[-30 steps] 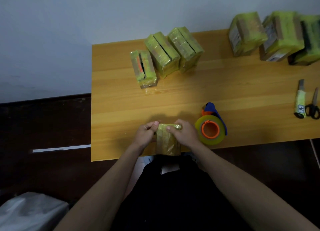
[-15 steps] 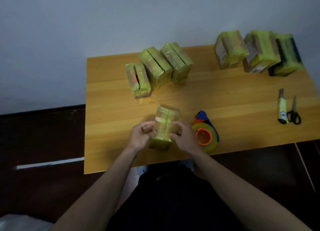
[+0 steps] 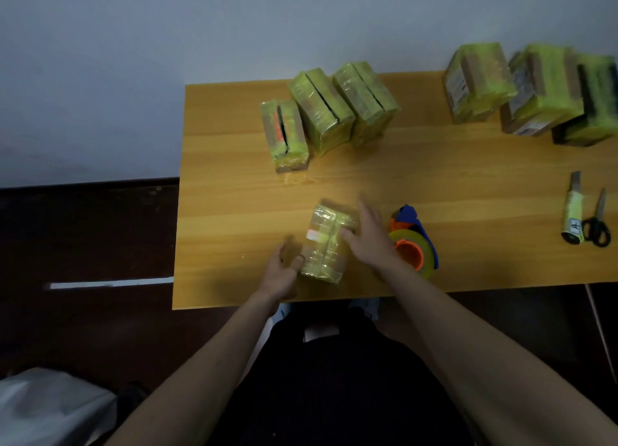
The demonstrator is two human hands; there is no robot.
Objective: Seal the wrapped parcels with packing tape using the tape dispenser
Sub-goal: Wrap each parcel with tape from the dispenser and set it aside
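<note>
On the wooden desk (image 3: 468, 184) lie seven yellow-green film-wrapped parcels, one (image 3: 326, 245) between the loosely open left hand (image 3: 284, 266) and open right hand (image 3: 368, 234), one orange-cored tape dispenser (image 3: 413, 241) beside.

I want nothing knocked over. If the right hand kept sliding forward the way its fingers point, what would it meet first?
Probably the nearest standing parcel in the far-left row; the right hand points up and slightly left over bare table. Depth is unclear.

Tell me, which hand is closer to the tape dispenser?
The right. The right hand lies on the parcel, just beside the tape dispenser. The left hand is on the parcel's far side, so the parcel sits between it and the dispenser.
</note>
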